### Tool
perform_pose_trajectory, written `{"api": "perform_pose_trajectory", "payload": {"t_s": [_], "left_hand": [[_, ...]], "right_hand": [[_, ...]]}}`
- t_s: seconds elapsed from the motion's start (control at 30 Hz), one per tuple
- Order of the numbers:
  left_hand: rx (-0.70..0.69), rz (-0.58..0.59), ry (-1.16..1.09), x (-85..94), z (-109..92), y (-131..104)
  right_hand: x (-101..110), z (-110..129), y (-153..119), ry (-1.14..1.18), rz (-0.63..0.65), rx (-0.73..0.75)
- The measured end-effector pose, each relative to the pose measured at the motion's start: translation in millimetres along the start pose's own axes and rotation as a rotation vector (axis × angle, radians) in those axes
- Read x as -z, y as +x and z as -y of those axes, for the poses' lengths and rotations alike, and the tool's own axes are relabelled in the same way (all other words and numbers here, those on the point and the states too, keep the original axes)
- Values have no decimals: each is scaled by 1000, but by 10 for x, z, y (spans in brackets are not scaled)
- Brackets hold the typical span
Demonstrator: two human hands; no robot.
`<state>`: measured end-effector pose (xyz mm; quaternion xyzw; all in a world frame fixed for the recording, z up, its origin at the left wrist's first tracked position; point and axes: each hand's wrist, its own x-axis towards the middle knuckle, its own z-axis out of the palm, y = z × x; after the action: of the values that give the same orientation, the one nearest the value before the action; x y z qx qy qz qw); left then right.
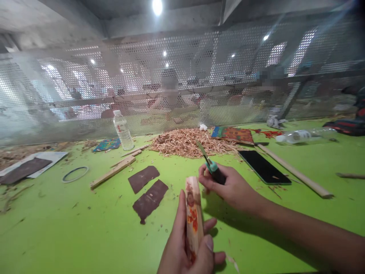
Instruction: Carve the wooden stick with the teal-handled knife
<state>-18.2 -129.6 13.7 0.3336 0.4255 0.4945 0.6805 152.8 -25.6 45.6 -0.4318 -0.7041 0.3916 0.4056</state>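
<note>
The left hand (194, 247) curls its fingers and thumb around a painted wooden block (191, 217), holding it above the green table (85, 228), while the right hand (228, 186), just beyond the block's far end, grips a utility knife (212, 167) by its dark handle, blade angled up and away. Two pieces of brown sandpaper (150, 198) lie left of the hands; a black phone (265, 167) lies beyond the right hand, and a heap of wood shavings (185, 142) sits farther ahead.
</note>
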Motion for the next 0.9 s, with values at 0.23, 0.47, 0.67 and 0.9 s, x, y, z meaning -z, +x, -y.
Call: {"api": "perform_pose_trajectory", "payload": {"t_s": [0.23,0.47,0.67,0.9], "left_hand": [[-75,-18,-140,51,-98,-8],[-29,-60,-254,112,12,-13],[-130,-82,-130,32,7,11],[-70,-119,28,7,-63,-36]], "right_hand": [[-20,-63,-45,-388,149,252],[-40,-151,-63,-595,226,334],[-61,-148,-91,-725,214,465],[-32,-230,-53,-831,154,437]]}}
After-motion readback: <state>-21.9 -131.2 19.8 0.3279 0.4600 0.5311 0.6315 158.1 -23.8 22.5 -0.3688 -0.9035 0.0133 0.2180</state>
